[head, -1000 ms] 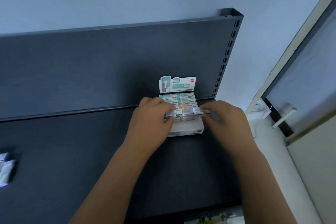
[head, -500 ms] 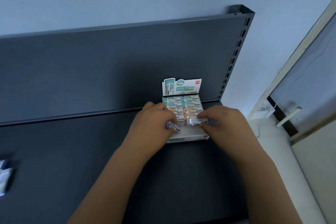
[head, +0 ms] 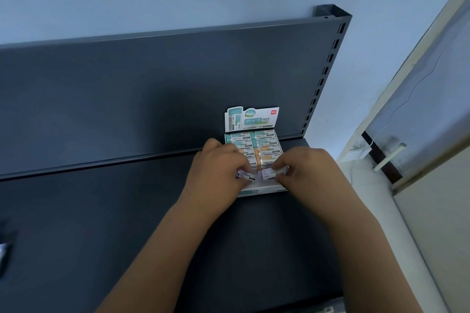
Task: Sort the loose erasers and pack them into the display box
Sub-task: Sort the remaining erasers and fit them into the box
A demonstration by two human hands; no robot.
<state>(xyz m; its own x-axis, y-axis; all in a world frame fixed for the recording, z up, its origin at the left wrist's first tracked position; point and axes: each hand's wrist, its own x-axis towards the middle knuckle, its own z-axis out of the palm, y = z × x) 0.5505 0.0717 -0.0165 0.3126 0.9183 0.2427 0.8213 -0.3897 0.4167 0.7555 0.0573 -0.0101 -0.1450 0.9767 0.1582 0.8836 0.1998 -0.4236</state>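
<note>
Left hand [head: 218, 173] pinches left eraser [head: 246, 176] between thumb and fingertips; right hand [head: 310, 173] pinches right eraser [head: 273, 173] the same way. Both erasers are at the front row of the box [head: 256, 190], apparently not yet seated. Box sits on the shelf [head: 114, 223], back against the panel [head: 127, 96], card [head: 251, 119] standing at its rear. Packed erasers [head: 265, 142] fill the rows behind, teal at back, orange in the middle. Likely step: drop the last 2 into the front gaps. To do it well: keep each eraser flat and lined up with its column, lower 1 at a time, press down with a fingertip, label up like the rest. The fit looks tight, so a tilted eraser could jam or lift its neighbours. The box could slide forward, so steady it with the free fingers. Shelf's right end is just beside the box, so little room there; plenty of bare shelf left and in front for the forearms. Blurred item [head: 3, 254] at far left edge, cannot tell what.
</note>
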